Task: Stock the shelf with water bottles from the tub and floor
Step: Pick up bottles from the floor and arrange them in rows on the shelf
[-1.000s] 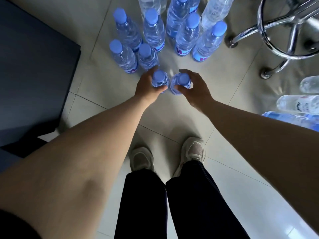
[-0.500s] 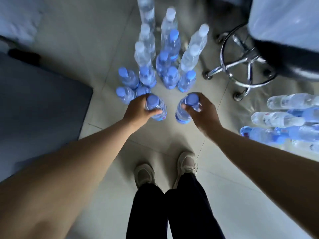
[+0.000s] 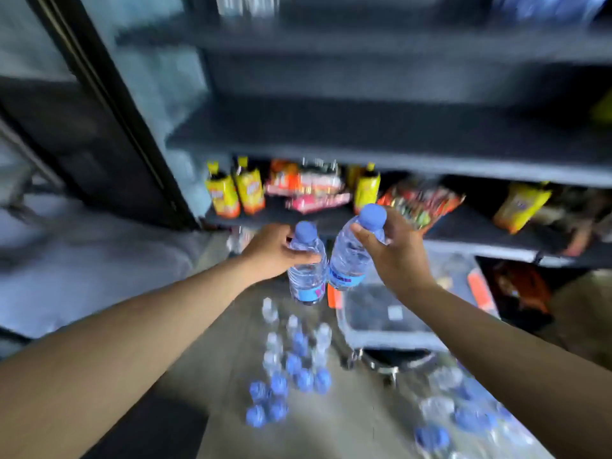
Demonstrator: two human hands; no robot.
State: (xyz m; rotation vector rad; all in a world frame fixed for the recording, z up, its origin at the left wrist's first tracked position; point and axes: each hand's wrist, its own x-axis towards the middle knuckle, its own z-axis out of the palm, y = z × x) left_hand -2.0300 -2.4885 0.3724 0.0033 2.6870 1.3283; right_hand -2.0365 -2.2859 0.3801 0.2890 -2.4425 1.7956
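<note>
Head view shows you standing before the shelving with a water bottle in each hand. Your left hand grips the left bottle round its shoulder just under the blue cap, and your right hand pinches the right bottle round its neck. The two bottles hang side by side, very near each other or touching, with the right one tilted.

To do this step well, I would pick the bare dark shelf board as the landing spot. Carry the bottles apart so they do not knock, bring each upright, set the base down flat and only then loosen your fingers. A neck grip lets a bottle swing, so slow down near the board.

Below that board, the snack shelf holds yellow pouches and red packets. On the tiled floor stands a cluster of upright bottles. More bottles lie low at your right. A clear tub sits beside the shelving. The frame is blurred by motion.
</note>
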